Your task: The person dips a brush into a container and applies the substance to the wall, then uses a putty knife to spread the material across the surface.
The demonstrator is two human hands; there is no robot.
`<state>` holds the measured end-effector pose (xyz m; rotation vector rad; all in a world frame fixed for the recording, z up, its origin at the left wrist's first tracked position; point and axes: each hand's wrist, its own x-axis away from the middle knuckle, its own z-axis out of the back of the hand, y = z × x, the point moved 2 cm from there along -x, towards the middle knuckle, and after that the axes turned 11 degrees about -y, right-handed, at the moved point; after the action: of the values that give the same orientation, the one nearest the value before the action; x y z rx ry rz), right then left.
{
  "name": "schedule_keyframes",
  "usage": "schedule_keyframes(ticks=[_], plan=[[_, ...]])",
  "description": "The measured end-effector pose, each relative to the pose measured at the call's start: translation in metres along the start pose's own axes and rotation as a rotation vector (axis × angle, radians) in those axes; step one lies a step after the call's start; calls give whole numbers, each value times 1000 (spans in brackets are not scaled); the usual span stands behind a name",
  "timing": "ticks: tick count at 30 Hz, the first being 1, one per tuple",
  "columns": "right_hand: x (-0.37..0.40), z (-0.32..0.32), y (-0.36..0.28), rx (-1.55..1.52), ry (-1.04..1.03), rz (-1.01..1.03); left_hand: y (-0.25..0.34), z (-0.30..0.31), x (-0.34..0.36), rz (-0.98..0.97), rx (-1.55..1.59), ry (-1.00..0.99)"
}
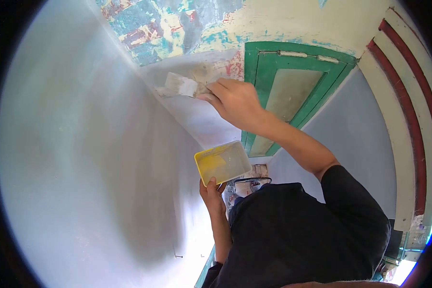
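Observation:
My right hand [235, 103], raised in front of the wall, is closed round the handle of a wide scraper [181, 85]. White paste shows on its blade, which lies at the grey patch of wall [173, 67] near the corner. Lower down, my left hand [212, 194] grips the near edge of a rectangular tray [223, 162], with the thumb on its rim. The tray is tilted; its inside is yellow on the left and greyish on the right, where some paste seems to be smeared.
A smooth grey-white wall [91, 144] fills the left. Peeling paint [168, 29] covers the upper wall. A green-framed door or shutter [266, 72] stands right of the scraper. Red and cream bands [408, 105] curve down the right. A nail [178, 257] sticks out low on the left wall.

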<state>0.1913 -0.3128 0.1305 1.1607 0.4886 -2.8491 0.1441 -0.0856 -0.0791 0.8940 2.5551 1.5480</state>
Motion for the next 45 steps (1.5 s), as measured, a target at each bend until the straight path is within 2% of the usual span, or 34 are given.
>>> schedule_keyframes(ticks=[1,5,8,11,13,16,19,20,22,24,27,29,30,32,38,40,45], plan=[[-4,-5,6,78,-77,5,1,-3,0,4,0,-4],[-13,-7,41,148,-86,-45,-2,-10,-5,17,-28,-35],[-2,16,64,95,4,-89,-6,-14,-7,38,-65,-63],[15,40,69,62,10,-191,-4,-20,-9,49,-66,-87],[31,53,71,33,70,-359,-1,-22,-8,55,-24,-83],[53,73,60,70,69,-479,4,-22,-6,36,-38,-77],[46,83,37,6,24,-338,7,-26,-5,45,-14,-64],[43,79,37,5,30,-351,7,-28,-6,35,-32,-86],[20,69,42,-43,-15,-211,8,-34,-7,26,-57,-125],[11,64,60,33,-63,-217,9,-40,-8,33,-105,-167],[15,61,77,-21,30,-259,6,-37,-5,54,-98,-142],[32,74,69,6,76,-410,1,-27,1,44,-33,-120],[41,80,63,3,66,-410,-1,-21,4,30,24,-106],[51,86,56,8,16,-532,0,-14,8,27,20,-79],[29,61,52,-42,50,-294,3,-13,2,19,-3,-83],[26,62,62,-27,49,-300,5,-16,0,16,-15,-88],[51,73,65,-10,99,-502,4,-8,5,-9,15,-82]])
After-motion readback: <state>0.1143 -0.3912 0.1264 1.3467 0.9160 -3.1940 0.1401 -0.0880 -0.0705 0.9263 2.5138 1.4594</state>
